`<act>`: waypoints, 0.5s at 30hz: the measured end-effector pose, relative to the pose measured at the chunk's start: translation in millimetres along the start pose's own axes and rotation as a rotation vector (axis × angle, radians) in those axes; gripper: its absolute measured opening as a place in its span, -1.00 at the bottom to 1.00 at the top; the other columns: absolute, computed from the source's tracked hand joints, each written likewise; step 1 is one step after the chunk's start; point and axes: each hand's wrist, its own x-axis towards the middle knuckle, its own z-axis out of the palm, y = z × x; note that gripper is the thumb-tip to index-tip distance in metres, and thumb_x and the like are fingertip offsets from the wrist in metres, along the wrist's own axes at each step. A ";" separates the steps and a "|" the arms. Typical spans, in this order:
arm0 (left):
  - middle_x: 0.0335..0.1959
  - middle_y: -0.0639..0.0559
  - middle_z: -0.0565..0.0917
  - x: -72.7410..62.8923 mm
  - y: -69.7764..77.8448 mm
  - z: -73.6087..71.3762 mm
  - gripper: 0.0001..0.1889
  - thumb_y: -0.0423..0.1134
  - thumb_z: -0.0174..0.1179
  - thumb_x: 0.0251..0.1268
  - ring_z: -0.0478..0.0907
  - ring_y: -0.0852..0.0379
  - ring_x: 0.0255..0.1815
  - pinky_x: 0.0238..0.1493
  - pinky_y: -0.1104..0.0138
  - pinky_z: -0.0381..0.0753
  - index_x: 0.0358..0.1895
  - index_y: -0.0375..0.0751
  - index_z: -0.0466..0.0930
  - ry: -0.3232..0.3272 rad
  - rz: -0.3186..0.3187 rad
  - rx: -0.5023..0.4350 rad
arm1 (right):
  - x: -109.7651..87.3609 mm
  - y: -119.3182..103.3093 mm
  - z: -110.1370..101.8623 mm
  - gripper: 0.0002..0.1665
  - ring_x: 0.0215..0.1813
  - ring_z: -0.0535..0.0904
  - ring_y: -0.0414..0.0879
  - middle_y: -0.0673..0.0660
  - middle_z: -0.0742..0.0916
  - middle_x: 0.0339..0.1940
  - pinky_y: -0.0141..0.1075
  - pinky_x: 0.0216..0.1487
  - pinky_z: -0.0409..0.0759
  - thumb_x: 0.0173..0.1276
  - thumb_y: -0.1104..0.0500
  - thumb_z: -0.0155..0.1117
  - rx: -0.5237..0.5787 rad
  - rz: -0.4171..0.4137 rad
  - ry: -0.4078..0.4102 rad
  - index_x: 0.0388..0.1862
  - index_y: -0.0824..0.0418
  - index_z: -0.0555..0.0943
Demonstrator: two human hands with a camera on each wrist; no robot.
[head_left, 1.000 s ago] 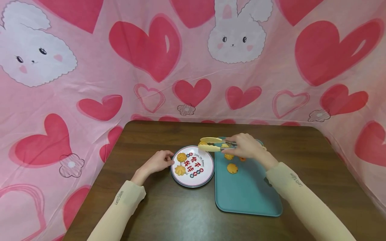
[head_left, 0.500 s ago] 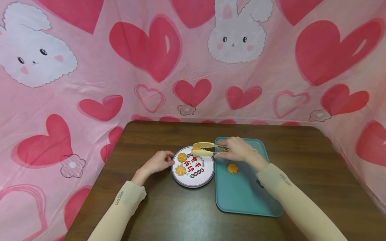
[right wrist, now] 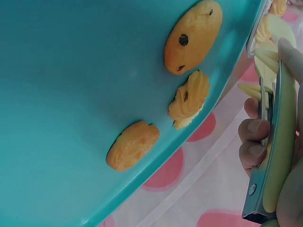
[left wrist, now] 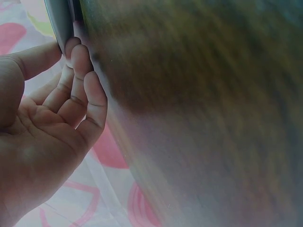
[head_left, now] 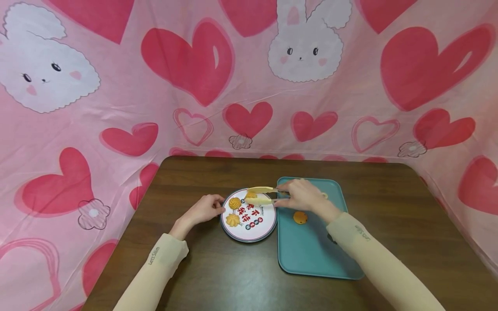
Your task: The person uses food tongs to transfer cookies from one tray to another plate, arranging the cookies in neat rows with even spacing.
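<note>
My left hand (head_left: 206, 207) pinches the left rim of a round white plate (head_left: 256, 231) printed with red characters; in the left wrist view the thumb and fingertips meet at the plate's edge. Two golden swirl cookies, one a spiral (head_left: 235, 203) and one a star shape (head_left: 233, 220), lie on its left part. My right hand (head_left: 304, 196) grips metal tongs (right wrist: 277, 146) with cream-coloured tips. Those tips reach over the plate's far side, with another golden cookie (head_left: 251, 195) between them.
A teal tray (head_left: 319, 255) lies right of the plate, under my right forearm. In the right wrist view it bears a dotted oval cookie (right wrist: 193, 38), a swirl cookie (right wrist: 190, 98) and a smaller plain one (right wrist: 132, 145). A pink heart-patterned cloth (head_left: 249, 86) hangs behind the wooden table (head_left: 218, 276).
My right hand has moved left and a little toward me, carrying the tongs and the cookie from the tray's edge to over the plate. My left hand has stayed at the plate's rim.
</note>
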 end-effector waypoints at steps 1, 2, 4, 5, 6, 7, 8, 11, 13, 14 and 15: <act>-0.49 0.04 0.58 -0.1 -0.2 0.1 -0.61 -0.29 0.33 0.31 0.45 0.12 -0.53 -0.47 0.30 0.42 0.15 -0.39 0.59 0.000 -0.002 0.001 | 0.2 -0.3 0.8 -0.33 -0.77 0.33 -0.25 0.07 0.79 -0.12 -0.33 -0.60 0.38 0.16 -0.27 0.47 -0.002 -0.001 -0.001 0.12 0.12 0.72; -0.49 0.04 0.58 -0.1 -0.4 0.1 -0.61 -0.29 0.33 0.31 0.45 0.12 -0.53 -0.47 0.30 0.42 0.15 -0.39 0.59 0.000 -0.002 0.002 | 0.3 -0.5 1.3 -0.33 -0.79 0.30 -0.24 0.07 0.79 -0.12 -0.32 -0.63 0.34 0.17 -0.26 0.47 -0.001 -0.001 -0.002 0.13 0.12 0.72; -0.48 0.04 0.58 -0.1 -0.8 0.5 -0.61 -0.29 0.33 0.31 0.45 0.12 -0.53 -0.47 0.30 0.42 0.14 -0.39 0.59 0.000 0.003 0.007 | 0.6 -0.9 2.2 -0.33 -0.81 0.28 -0.23 0.07 0.79 -0.11 -0.32 -0.65 0.31 0.16 -0.27 0.47 -0.009 -0.004 0.001 0.13 0.11 0.72; -0.48 0.04 0.58 0.1 -1.1 0.5 -0.61 -0.29 0.33 0.31 0.45 0.12 -0.53 -0.47 0.30 0.42 0.14 -0.39 0.59 0.001 0.004 0.007 | 0.7 -1.1 2.6 -0.32 -0.81 0.27 -0.23 0.07 0.79 -0.10 -0.32 -0.65 0.30 0.16 -0.28 0.47 -0.014 -0.004 0.003 0.13 0.11 0.72; -0.48 0.04 0.58 0.0 -1.1 0.4 -0.61 -0.29 0.33 0.31 0.45 0.12 -0.53 -0.47 0.30 0.42 0.14 -0.39 0.59 0.001 0.005 0.008 | 0.9 -1.1 2.8 -0.32 -0.81 0.27 -0.23 0.07 0.79 -0.09 -0.32 -0.64 0.30 0.16 -0.29 0.46 -0.017 -0.003 0.004 0.13 0.11 0.72; -0.48 0.05 0.58 0.2 -1.2 0.4 -0.61 -0.29 0.33 0.31 0.45 0.12 -0.53 -0.47 0.30 0.42 0.14 -0.39 0.59 0.002 0.006 0.008 | 1.0 -1.2 2.9 -0.31 -0.80 0.27 -0.23 0.08 0.79 -0.09 -0.32 -0.64 0.29 0.16 -0.29 0.46 -0.021 -0.003 0.005 0.13 0.11 0.71; -0.48 0.05 0.58 0.2 -1.3 0.4 -0.61 -0.29 0.32 0.31 0.45 0.12 -0.53 -0.47 0.30 0.43 0.14 -0.40 0.59 0.002 0.007 0.008 | 1.1 -1.2 2.9 -0.31 -0.80 0.28 -0.24 0.08 0.78 -0.08 -0.33 -0.63 0.31 0.16 -0.29 0.46 -0.023 -0.004 0.006 0.14 0.11 0.71; -0.48 0.05 0.58 0.5 -1.3 -0.2 -0.61 -0.29 0.32 0.31 0.45 0.12 -0.52 -0.46 0.30 0.44 0.15 -0.39 0.59 0.000 0.005 0.003 | 1.1 -1.2 3.0 -0.29 -0.78 0.30 -0.27 0.10 0.78 -0.03 -0.34 -0.61 0.35 0.16 -0.30 0.46 -0.029 -0.006 0.009 0.15 0.11 0.71; -0.48 0.05 0.58 0.6 -1.4 -0.6 -0.61 -0.29 0.32 0.32 0.46 0.12 -0.52 -0.46 0.30 0.44 0.15 -0.39 0.58 -0.002 0.010 0.002 | 1.0 -1.3 3.1 -0.29 -0.75 0.33 -0.30 0.10 0.77 -0.02 -0.36 -0.58 0.39 0.16 -0.29 0.46 -0.030 -0.011 0.014 0.14 0.12 0.71; -0.48 0.04 0.59 0.6 -1.4 -0.7 -0.61 -0.28 0.32 0.32 0.46 0.12 -0.52 -0.47 0.30 0.44 0.15 -0.40 0.58 -0.003 0.012 0.002 | 1.0 -1.3 3.2 -0.29 -0.74 0.34 -0.31 0.10 0.77 -0.02 -0.37 -0.57 0.40 0.15 -0.29 0.47 -0.031 -0.013 0.016 0.14 0.12 0.71; -0.48 0.05 0.59 0.6 -1.6 -0.9 -0.61 -0.28 0.32 0.32 0.46 0.12 -0.52 -0.47 0.30 0.44 0.15 -0.40 0.58 -0.004 0.014 0.001 | 1.0 -1.3 3.2 -0.29 -0.73 0.34 -0.32 0.10 0.77 -0.02 -0.37 -0.56 0.41 0.15 -0.29 0.47 -0.032 -0.016 0.019 0.14 0.13 0.71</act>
